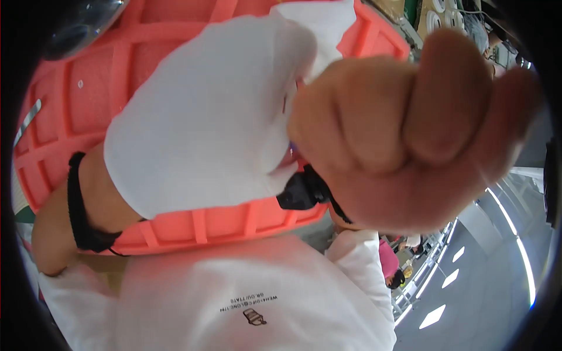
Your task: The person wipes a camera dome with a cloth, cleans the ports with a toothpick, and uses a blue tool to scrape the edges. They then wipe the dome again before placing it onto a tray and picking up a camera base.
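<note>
A piece of white cloth covers my left hand, and only my left forearm with a black wrist strap shows. The fingers under the cloth are hidden. My right hand is raised close to the camera, its fingers curled into a closed shape beside the cloth's right edge. Whatever those fingers hold, if anything, is out of sight. A black device is strapped at the right wrist. Near the right hand a small reddish-purple spot shows at the cloth's edge, too blurred to name.
Beneath the cloth lies a red plastic surface with raised grid ribs. A clear shiny object sits at the upper left, and a thin metal strip at the left rim. My white printed shirt is below. A person in pink appears behind.
</note>
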{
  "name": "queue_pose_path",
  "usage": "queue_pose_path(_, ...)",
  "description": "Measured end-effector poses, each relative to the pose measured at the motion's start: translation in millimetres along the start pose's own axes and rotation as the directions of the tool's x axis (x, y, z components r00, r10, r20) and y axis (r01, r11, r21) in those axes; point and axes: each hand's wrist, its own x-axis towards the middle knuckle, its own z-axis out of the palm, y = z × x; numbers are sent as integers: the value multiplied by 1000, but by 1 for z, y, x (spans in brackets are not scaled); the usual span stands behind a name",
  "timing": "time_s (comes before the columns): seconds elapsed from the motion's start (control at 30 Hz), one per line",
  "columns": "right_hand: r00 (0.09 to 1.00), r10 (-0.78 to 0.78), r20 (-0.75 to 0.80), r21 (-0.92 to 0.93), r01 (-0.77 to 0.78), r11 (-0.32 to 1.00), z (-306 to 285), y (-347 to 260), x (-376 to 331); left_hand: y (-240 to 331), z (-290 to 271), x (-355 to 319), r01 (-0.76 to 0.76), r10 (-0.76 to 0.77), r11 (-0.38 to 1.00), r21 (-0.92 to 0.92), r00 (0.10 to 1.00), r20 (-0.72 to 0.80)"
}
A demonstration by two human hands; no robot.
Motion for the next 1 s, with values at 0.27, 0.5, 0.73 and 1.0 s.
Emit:
queue_pose_path(0.27,996,-9,89,254,-14,967,-21,17,-5,6,-12,1,-106,105,994,41,994,22)
queue_pose_path(0.5,971,-232,-49,193,237,952,15,30,-3,10,-33,-6,93,-123,984,151,972,202)
queue_pose_path(0.73,993,-27,114,328,-12,945,-5,18,3,2,-21,-2,18,-20,1000,14,983,181)
queue_pose_path(1.0,979,-67,-190,322,127,938,-11,9,-3,9,-16,1,-83,56,940,332,994,88)
